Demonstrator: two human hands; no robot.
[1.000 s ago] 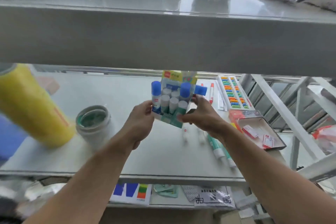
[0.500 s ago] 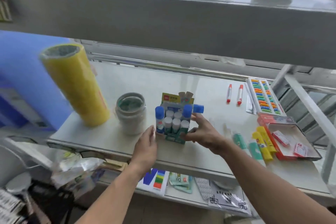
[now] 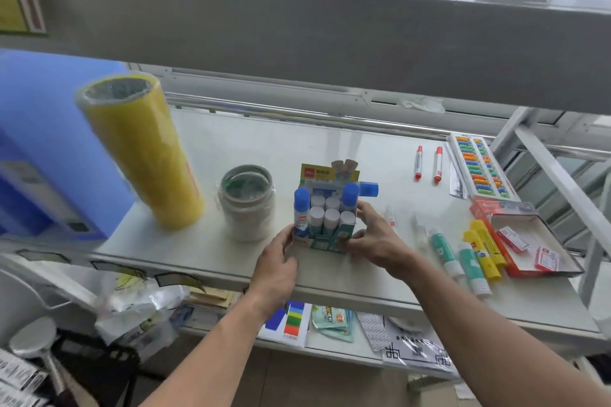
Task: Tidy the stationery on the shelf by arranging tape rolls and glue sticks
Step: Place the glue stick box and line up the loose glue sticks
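Observation:
A small cardboard display box of glue sticks (image 3: 325, 243) stands on the white shelf (image 3: 330, 149), filled with white-capped and blue-capped sticks. My left hand (image 3: 276, 263) holds its left front corner. My right hand (image 3: 373, 238) grips its right side. Left of the box stands a short stack of clear tape rolls (image 3: 247, 201), and further left a tall yellow stack of tape rolls (image 3: 142, 149) leans. Loose green glue sticks (image 3: 444, 251) and yellow glue sticks (image 3: 484, 248) lie to the right.
A blue box (image 3: 49, 149) sits at the far left. Two red markers (image 3: 428, 163), a colourful abacus-like pack (image 3: 479, 165) and an open red tray of small packets (image 3: 529, 241) lie at the right. The upper shelf overhangs. Papers lie on the shelf below.
The glue stick box came down from mid-air onto the shelf beside the clear tape rolls. Both hands remain on it, and the view has pulled back and down.

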